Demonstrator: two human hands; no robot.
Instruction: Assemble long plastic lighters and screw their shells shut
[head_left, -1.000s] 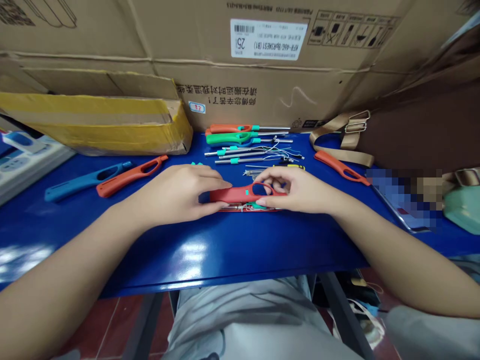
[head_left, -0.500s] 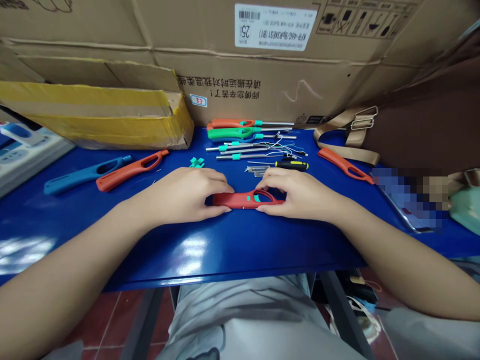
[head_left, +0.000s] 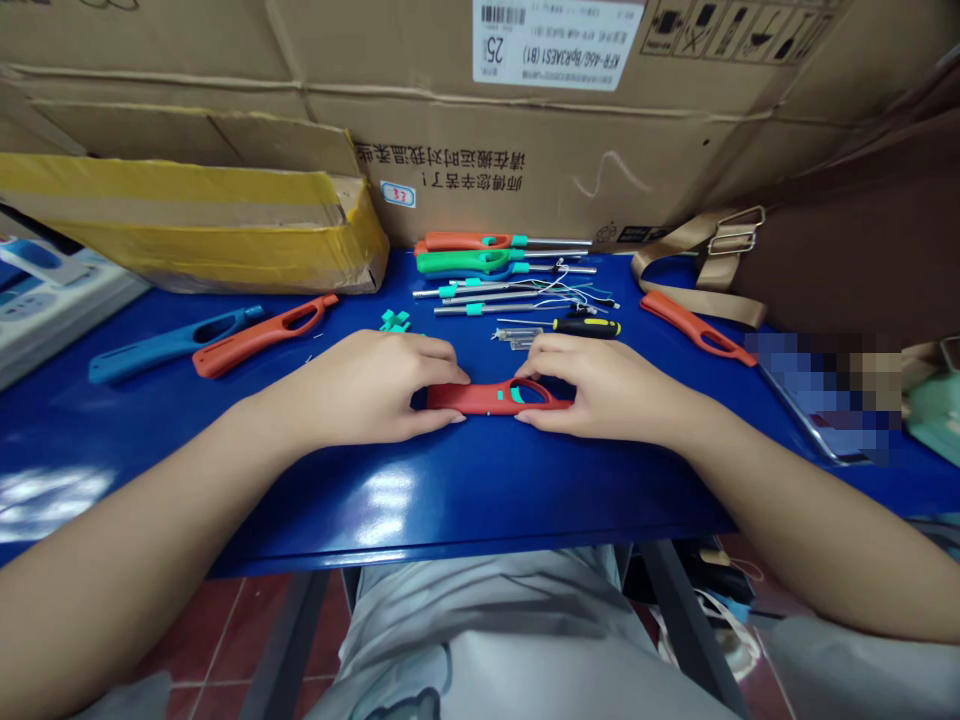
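Note:
Between my two hands lies a red lighter handle (head_left: 480, 399) with an oval opening and a turquoise trigger showing inside it. My left hand (head_left: 382, 388) pinches its left end, thumb on the near side and fingers on the far side. Around the right end, by the opening, my right hand (head_left: 600, 385) is closed in the same way; its fingers partly cover that end. Just beyond my left hand is a small pile of turquoise plastic pieces (head_left: 394, 321). Clear small parts (head_left: 517, 337) and a black-and-yellow screwdriver (head_left: 587, 327) lie beyond my right hand.
Assembled lighters (head_left: 461, 262) and metal tubes with wires (head_left: 495, 297) lie at the back. Blue (head_left: 172, 345) and orange handle shells (head_left: 262, 338) rest left, another orange shell (head_left: 694, 328) right, near a phone (head_left: 817, 400). A taped carton (head_left: 247, 235) and power strip (head_left: 45, 310) stand left.
Both hands keep their hold on the red lighter handle in nearly the same place. The view has shifted slightly; the turquoise trigger shows a little more in the opening.

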